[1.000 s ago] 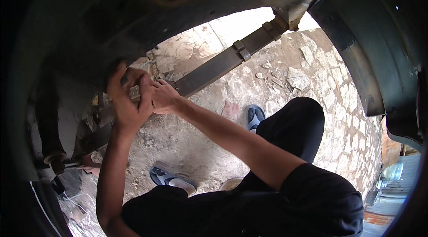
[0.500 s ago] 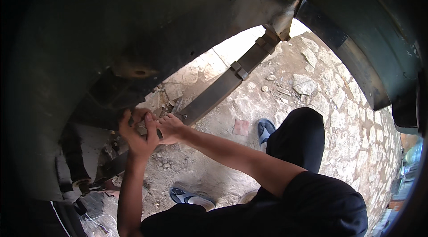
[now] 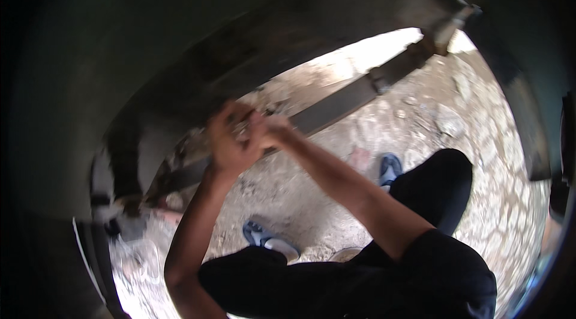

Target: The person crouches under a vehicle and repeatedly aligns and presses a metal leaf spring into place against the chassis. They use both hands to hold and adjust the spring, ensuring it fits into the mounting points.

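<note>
My left hand [image 3: 237,139] has curled fingers around or against something small and dark that I cannot make out, just below a dark metal panel [image 3: 288,25]. My right hand [image 3: 273,133] meets it from the right, its fingers blurred and partly hidden. Both are at a long, flat metal bar [image 3: 336,100], likely a spring, that runs diagonally up to a bracket [image 3: 447,31] at the upper right and carries a clamp [image 3: 378,79]. Motion blurs the whole view.
A curved dark metal body panel [image 3: 510,97] arches overhead and down the right side. Below lie rough stone ground [image 3: 492,211], loose rocks [image 3: 447,121] and a reddish scrap [image 3: 360,157]. My feet in sandals [image 3: 270,241] are beneath me. Dark parts and a pale cable [image 3: 87,247] sit at lower left.
The view has swung, so bar, panels and ground appear shifted to the right since half a second ago. My hands stay together at the same stretch of the bar.
</note>
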